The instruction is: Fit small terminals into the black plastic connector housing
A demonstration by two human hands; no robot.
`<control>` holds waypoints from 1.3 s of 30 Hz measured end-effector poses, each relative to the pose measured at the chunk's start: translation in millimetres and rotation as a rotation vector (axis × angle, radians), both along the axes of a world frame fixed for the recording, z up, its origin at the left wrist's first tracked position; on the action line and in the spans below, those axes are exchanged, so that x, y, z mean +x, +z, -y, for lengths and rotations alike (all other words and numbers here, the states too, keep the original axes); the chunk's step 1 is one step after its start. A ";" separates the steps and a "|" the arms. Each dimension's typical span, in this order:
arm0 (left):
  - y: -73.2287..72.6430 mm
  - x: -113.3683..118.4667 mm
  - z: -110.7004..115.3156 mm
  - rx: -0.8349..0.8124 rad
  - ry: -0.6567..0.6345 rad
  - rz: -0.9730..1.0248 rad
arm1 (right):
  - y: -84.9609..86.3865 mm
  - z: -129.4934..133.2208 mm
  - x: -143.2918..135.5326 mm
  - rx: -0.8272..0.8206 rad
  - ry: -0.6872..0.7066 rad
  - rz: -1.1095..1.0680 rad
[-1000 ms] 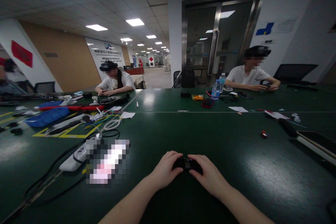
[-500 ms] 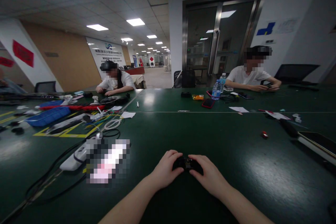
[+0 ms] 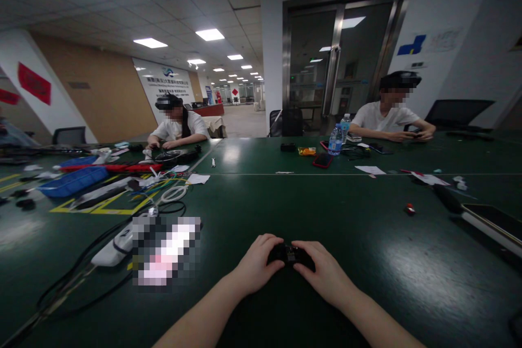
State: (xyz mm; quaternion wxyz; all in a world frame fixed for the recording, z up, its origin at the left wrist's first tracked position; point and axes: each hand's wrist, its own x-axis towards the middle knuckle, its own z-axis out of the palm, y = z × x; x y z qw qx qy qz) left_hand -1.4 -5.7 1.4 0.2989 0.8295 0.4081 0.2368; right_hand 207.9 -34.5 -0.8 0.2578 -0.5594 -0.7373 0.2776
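I have the black handheld device [image 3: 290, 254] at the centre of my feed, low and close to me, caught between two bare hands, with its long axis running roughly nine to three o'clock. My left hand [image 3: 261, 262] grips its nine o'clock end and my right hand [image 3: 322, 269] its three o'clock end, so neither is nearer; thumbs sit on the near side, and a shiny patch shows in the gap. I can't tell whether it rests on the green table [image 3: 253, 201] or hangs just above. Across that dark, glossy top I see a white power strip [image 3: 110, 250] at nine, a small red object [image 3: 410, 209] past two, and water bottles [image 3: 335, 141] at one. Beyond, seated people work near eleven [image 3: 175, 128] and one, with glass doors [image 3: 312, 60] behind at twelve
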 end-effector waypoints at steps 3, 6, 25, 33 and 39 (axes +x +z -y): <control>2.5 0.2 1.0 -0.009 0.004 0.015 | -0.4 -0.3 0.8 -0.001 0.002 -0.013; 5.0 0.2 2.0 -0.019 0.008 0.012 | -1.0 -0.3 1.1 0.005 0.001 -0.021; -4.0 -0.6 -0.6 -0.013 0.017 0.053 | 5.8 1.5 -0.1 0.069 0.056 -0.107; -2.5 -1.3 1.6 -0.071 0.039 0.031 | 4.9 1.8 0.0 0.077 0.049 -0.133; -7.5 -1.4 0.3 -0.102 0.032 0.068 | 5.9 1.2 0.2 0.017 0.048 -0.124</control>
